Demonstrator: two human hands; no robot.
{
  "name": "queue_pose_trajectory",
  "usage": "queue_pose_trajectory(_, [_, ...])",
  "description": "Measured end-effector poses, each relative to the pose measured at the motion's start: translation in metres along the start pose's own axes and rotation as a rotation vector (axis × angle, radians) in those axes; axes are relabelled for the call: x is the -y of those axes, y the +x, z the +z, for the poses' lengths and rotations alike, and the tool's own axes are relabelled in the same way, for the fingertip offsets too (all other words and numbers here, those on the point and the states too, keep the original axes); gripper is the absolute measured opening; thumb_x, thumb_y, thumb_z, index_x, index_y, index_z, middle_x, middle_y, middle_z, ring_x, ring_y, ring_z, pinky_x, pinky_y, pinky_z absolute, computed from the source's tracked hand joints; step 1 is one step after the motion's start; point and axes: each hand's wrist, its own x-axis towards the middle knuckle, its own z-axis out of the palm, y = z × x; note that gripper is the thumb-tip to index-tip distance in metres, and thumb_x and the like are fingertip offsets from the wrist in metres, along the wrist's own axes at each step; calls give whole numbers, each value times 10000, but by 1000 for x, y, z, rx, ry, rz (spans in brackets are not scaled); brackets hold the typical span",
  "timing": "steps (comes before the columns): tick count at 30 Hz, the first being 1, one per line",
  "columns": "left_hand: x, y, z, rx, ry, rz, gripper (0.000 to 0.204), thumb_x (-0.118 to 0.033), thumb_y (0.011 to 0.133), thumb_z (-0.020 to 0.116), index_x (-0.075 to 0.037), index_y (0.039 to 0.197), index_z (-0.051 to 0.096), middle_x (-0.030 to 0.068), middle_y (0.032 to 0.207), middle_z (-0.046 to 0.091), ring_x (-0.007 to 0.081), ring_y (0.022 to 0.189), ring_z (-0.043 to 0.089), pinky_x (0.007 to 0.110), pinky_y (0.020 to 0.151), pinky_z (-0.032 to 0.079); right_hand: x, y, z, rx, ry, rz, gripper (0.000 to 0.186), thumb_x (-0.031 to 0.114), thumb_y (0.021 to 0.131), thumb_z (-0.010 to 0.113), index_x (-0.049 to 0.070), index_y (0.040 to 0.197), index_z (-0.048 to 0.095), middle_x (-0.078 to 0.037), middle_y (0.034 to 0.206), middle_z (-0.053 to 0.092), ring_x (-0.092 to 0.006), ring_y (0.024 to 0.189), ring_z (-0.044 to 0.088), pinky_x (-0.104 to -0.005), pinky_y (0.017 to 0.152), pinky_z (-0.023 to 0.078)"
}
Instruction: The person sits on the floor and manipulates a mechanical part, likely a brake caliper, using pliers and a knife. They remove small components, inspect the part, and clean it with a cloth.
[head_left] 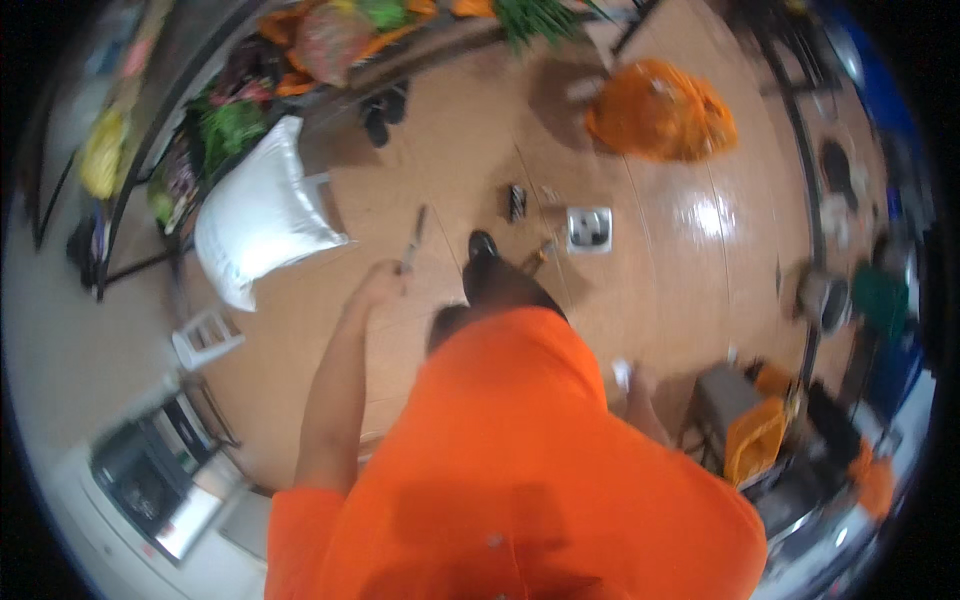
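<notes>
My left hand (pixel 383 284) is closed on a slim, knife-like tool (pixel 413 240), greyish near the fingers and dark at its far end; blur hides its exact kind. It points ahead over the tiled floor. Low at my right side, my right hand (pixel 641 384) is partly hidden by the orange shirt and holds a small white thing (pixel 622 374), too blurred to name. Ahead of my shoe (pixel 482 244) lie a small dark cylinder (pixel 516 203) and a yellowish-handled tool (pixel 540 256). A square steel basin-like piece (pixel 589 230) is beside them.
A large orange plastic bag (pixel 660 112) rests on the floor ahead right. To the left are a full white sack (pixel 265 215), a white stool (pixel 207 338) and a rack with vegetables (pixel 232 130). Dark sandals (pixel 378 120) lie near the rack. A yellow plastic item (pixel 754 441) stands right.
</notes>
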Motion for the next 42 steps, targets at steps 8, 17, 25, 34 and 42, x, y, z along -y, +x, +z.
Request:
queue_pose_trajectory(8, [25,-3,-90,-216,-85,68,327,-264,921,575,45,822,616,66,659,567,133,615,514,333,568,417,280,-128,-40,-252,1064,-317,250,132,775,699,3,977,632,-142,941,681,-238,894,646,-361,807,499])
queue_pose_trajectory(17, [-71,277,-18,71,603,241,337,-304,931,568,23,869,620,193,712,653,304,664,661,422,616,484,382,32,190,-253,1022,151,211,187,759,706,50,908,649,-183,842,682,-351,834,665,-428,771,507])
queue_pose_trajectory(25, [-31,583,144,166,1092,566,405,-386,944,538,10,975,618,251,860,658,397,807,653,495,708,496,438,195,381,-366,986,111,248,196,770,708,77,978,646,-186,923,634,-359,904,619,-443,789,491])
queue_pose_trajectory(34, [-2,684,182,26,994,849,424,-379,967,507,30,1047,585,277,901,648,425,836,646,482,712,499,456,220,441,-774,1122,105,357,157,815,662,-14,1111,558,-203,978,587,-356,959,588,-419,858,460])
queue_pose_trajectory(42, [-18,713,211,-109,1071,979,528,-480,934,520,3,1139,583,277,926,659,445,889,641,504,747,496,434,208,298,-1474,1773,-300,209,14,911,584,-45,1110,562,-121,931,642,-130,785,613,-254,698,526])
